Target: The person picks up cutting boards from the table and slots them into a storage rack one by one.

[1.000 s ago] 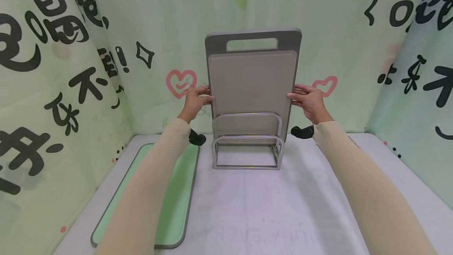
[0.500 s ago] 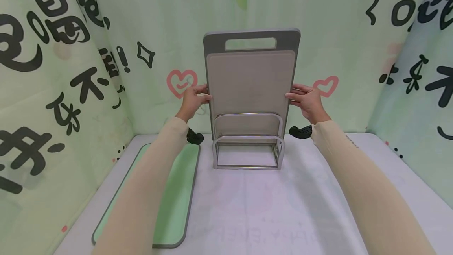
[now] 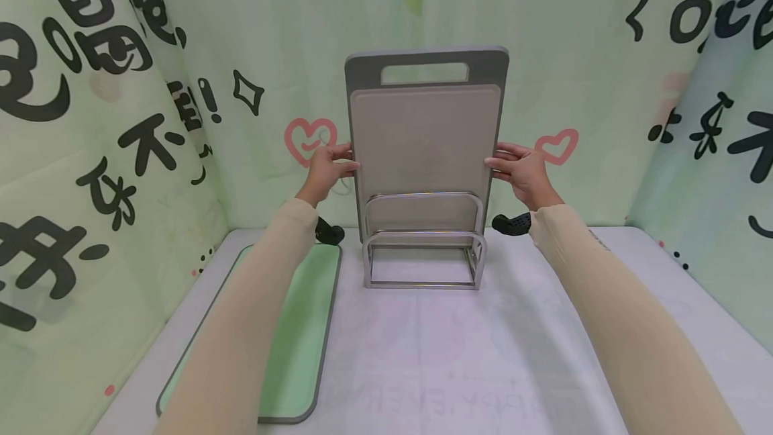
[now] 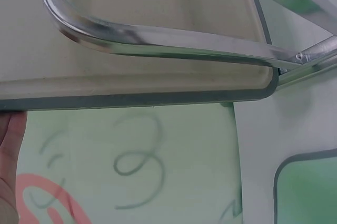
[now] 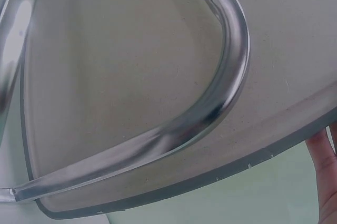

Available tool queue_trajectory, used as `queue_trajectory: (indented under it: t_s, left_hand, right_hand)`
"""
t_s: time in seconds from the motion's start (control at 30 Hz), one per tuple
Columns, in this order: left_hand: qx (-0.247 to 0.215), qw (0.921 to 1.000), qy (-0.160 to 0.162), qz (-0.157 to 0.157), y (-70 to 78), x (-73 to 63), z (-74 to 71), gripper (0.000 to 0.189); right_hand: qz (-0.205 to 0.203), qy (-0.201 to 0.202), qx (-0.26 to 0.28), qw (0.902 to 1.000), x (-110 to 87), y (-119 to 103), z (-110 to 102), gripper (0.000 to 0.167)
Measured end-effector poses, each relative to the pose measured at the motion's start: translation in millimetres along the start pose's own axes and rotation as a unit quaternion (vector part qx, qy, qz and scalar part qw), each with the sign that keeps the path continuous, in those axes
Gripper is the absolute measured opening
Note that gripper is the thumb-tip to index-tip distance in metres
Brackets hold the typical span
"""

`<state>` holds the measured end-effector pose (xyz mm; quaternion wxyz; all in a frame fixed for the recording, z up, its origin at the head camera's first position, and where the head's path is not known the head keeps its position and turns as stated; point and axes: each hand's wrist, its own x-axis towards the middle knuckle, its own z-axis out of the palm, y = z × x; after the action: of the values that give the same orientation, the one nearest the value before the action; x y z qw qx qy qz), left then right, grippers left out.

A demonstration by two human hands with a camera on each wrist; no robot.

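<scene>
A grey cutting board with a beige panel and a handle slot stands nearly upright, tipped slightly left. Its lower part is behind the front loops of a shiny metal rack. My left hand pinches the board's left edge at mid-height, while my right hand pinches the opposite edge at about the same level. In the left wrist view, a corner of the board sits behind a bent rack bar, with fingers at the board's edge. The right wrist view has a rack loop crossing the beige face.
Lying flat on the white table at the left is a green board with a grey border, partly covered by my left sleeve. Pale green curtains with black lettering and red hearts surround the table.
The top of the cutting board has shifted slightly left, and both hands have moved a little left with it. The rack and the green board stay in place.
</scene>
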<state>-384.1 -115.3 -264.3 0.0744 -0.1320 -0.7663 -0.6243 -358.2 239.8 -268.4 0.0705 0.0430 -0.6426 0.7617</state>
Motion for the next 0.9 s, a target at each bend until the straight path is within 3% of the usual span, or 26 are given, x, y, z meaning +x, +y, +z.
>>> queue_trajectory:
  t_s: [0.33,0.73,0.9]
  left_hand:
    - [0.007,0.9999,-0.010,-0.008,0.0,-0.6,-5.0,0.045]
    - [-0.023,0.9997,-0.008,-0.010,-0.5,-1.4,-3.0,0.047]
    - [-0.037,0.9992,-0.001,-0.017,-2.2,-2.0,-1.2,0.047]
  right_hand:
    - [0.008,-0.009,0.001,0.9999,2.5,0.6,3.8,0.059]
    - [0.012,-0.008,0.004,0.9999,6.8,2.5,1.0,0.064]
    - [0.011,-0.006,0.007,0.9999,7.3,3.3,1.5,0.058]
